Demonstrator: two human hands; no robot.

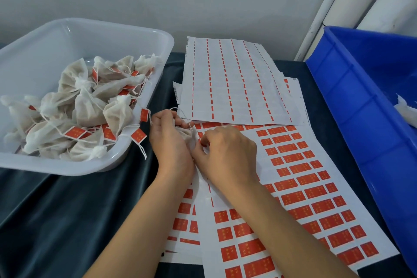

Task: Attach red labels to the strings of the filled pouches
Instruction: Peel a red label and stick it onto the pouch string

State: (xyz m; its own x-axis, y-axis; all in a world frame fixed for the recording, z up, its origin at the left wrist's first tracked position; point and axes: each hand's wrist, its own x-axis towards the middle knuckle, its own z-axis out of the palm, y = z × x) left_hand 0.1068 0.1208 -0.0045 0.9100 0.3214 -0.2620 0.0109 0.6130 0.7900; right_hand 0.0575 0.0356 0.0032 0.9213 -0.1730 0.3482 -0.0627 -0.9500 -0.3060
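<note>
Presently, mid-worktop: both hands meet over the near label sheet.
Left hand (pixel 168 140): fingers curled round a filled pouch (pixel 185 135), grip clamped on it; its white string (pixel 182 113) loops up above the fingers.
Right hand (pixel 228 153): palm down, just beside the left hand, fingertips bent in at the pouch and touching the sheet; what they pinch cannot be told, a bit of red shows at the fingertips.
Label sheet (pixel 300 178): white backing with rows of red labels (pixel 293 158), lies under both hands and runs toward the near edge; part of it is peeled bare by the wrists.
Spent sheets (pixel 234 83): stacked beyond the hands, only thin red strips left between blank cells, overlapping the far edge of the label sheet.
Clear tub (pixel 140 36): left of the hands, holding a heap of tagged pouches (pixel 90 106); several red tags hang over its near-right rim.
Blue bin (pixel 361 106): right side, a bit of white fabric (pixel 406 108) inside at the frame edge.
Worktop (pixel 67 210): covered in dark cloth.
Background: pale wall, white pipes at upper right.
</note>
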